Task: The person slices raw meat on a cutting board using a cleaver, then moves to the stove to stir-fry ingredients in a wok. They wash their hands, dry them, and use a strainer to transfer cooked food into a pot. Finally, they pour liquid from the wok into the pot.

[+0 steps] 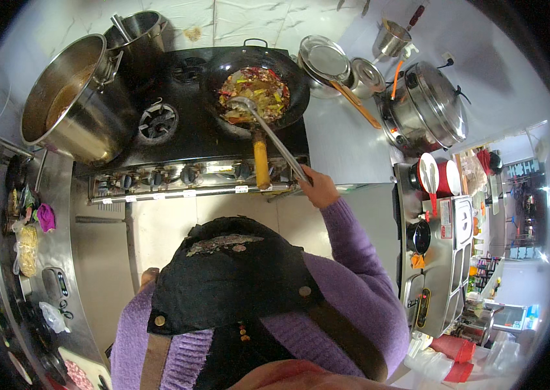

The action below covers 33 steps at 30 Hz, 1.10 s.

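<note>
My right hand grips the end of a long-handled metal ladle. The ladle's bowl rests in a black wok on the stove. Inside the wok lies a mix of red chilies, yellow-green pieces and liquid. The wok's wooden handle points towards me, with the ladle's shaft passing to its right. Down by my left side, my left hand shows only in part beside the dark apron; its fingers are mostly hidden.
Left of the bare burner stands a tall steel stockpot, with a second pot behind it. Lidded pans and a steel electric pot occupy the right counter. A kitchen scale sits on the left counter.
</note>
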Each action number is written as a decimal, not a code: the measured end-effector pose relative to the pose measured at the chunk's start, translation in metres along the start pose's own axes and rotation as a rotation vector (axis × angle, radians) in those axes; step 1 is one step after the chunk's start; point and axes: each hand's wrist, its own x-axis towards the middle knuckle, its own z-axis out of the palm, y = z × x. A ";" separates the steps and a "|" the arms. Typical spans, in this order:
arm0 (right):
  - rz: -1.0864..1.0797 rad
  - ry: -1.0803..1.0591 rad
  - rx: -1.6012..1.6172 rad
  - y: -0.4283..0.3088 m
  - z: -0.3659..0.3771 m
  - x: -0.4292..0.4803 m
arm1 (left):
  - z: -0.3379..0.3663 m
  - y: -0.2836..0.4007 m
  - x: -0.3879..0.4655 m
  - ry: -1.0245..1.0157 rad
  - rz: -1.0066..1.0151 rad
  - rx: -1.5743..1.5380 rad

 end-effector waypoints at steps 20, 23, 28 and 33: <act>-0.047 0.047 -0.069 0.018 -0.001 0.090 | -0.008 0.018 -0.042 -0.034 -0.221 -0.623; -0.149 0.100 -0.242 0.030 -0.032 0.039 | -0.013 0.018 -0.040 0.070 -0.117 -0.049; -0.081 0.232 -0.305 0.058 -0.057 0.003 | -0.012 0.019 -0.038 -0.005 0.045 -0.081; 0.115 0.279 0.191 0.058 -0.023 0.038 | -0.014 0.029 -0.015 -0.077 -0.203 0.045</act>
